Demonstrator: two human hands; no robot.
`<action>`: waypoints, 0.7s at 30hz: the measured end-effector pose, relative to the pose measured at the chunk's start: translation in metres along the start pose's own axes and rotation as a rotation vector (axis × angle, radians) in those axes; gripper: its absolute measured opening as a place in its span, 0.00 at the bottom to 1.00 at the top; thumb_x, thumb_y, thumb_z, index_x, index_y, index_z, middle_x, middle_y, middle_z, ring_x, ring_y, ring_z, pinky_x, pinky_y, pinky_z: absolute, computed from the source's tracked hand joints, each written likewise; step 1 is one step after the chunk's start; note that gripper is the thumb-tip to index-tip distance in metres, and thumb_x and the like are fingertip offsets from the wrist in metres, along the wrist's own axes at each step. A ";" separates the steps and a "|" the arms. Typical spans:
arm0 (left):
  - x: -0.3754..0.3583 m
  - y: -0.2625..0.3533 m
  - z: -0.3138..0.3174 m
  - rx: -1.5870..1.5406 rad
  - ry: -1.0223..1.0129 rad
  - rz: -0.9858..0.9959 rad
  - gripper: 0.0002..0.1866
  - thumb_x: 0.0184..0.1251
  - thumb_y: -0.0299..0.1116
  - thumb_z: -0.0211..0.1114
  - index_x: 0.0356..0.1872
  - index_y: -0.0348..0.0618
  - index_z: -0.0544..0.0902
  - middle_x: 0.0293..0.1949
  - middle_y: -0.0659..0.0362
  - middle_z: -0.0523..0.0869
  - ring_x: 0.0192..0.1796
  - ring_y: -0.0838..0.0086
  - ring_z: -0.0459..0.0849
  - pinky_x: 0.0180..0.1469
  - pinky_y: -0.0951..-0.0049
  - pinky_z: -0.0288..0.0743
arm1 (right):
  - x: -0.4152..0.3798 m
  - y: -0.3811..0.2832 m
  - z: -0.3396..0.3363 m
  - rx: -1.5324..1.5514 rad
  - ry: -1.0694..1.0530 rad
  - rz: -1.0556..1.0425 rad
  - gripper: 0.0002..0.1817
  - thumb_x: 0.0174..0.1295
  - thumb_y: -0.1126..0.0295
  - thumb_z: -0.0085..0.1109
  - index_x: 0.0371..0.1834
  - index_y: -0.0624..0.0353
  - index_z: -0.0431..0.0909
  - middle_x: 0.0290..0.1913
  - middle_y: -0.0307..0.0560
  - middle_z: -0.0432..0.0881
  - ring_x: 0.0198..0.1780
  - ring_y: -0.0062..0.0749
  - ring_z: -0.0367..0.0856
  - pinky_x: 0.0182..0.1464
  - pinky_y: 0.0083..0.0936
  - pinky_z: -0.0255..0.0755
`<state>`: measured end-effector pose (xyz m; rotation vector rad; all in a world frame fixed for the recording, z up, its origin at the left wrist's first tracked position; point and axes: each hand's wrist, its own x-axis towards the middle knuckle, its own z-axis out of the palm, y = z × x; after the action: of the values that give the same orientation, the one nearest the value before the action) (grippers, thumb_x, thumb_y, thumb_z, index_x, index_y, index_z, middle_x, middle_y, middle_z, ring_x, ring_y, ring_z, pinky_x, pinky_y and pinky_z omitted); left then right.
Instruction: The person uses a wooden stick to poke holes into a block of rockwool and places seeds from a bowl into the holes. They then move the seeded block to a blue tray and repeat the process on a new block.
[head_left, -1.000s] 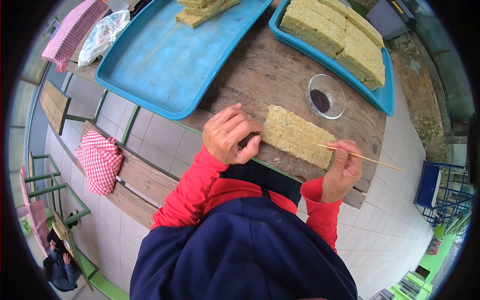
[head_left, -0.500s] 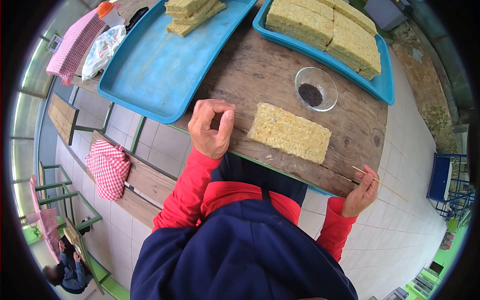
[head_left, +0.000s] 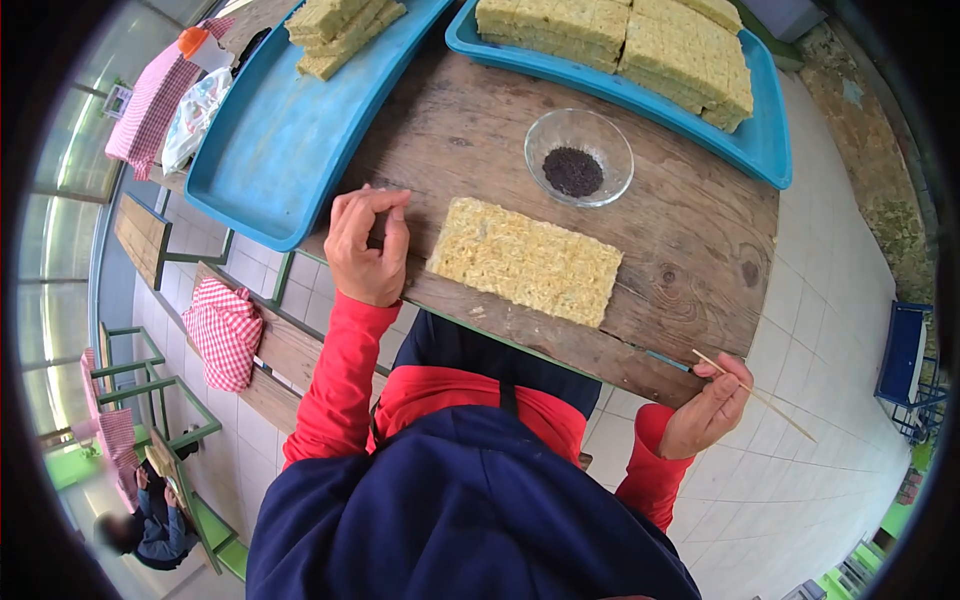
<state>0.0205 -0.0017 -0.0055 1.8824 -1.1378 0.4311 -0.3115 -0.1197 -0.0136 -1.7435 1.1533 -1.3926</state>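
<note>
A yellow fibrous slab [head_left: 527, 262] that looks like rockwool lies flat on the wooden table [head_left: 690, 235] in front of me. My left hand [head_left: 368, 245] is just off its left end, thumb and index finger pinched together; anything between the tips is too small to make out. Past the slab's right end, at the table's near edge, my right hand [head_left: 712, 408] grips a thin wooden skewer [head_left: 775, 408] between thumb and fingers. The skewer slants down to the right. Behind the slab stands a clear glass bowl [head_left: 612, 185] with small dark seed-like grains [head_left: 572, 172] in it.
A blue tray [head_left: 265, 165] at the left holds several stacked yellow slabs [head_left: 345, 32]. Another blue tray [head_left: 765, 140] at the back right is filled with more blocks [head_left: 685, 60]. A checked cloth bundle [head_left: 222, 333] rests on a bench. A seated person [head_left: 160, 530] is far left.
The view has shifted, so the slab, bowl and trays appear farther left. Both hands keep their closed grips, and the right hand has turned slightly with the skewer.
</note>
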 end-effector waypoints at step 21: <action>0.000 0.007 0.002 -0.026 -0.012 -0.039 0.08 0.52 0.21 0.64 0.34 0.38 0.84 0.33 0.56 0.86 0.39 0.59 0.82 0.52 0.62 0.77 | 0.000 0.006 -0.003 0.115 -0.031 0.004 0.18 0.78 0.60 0.36 0.44 0.65 0.71 0.27 0.48 0.74 0.38 0.32 0.71 0.45 0.29 0.67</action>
<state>0.0141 -0.0051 -0.0029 1.8838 -1.1080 0.3819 -0.3159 -0.1217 -0.0180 -1.6751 1.0396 -1.3966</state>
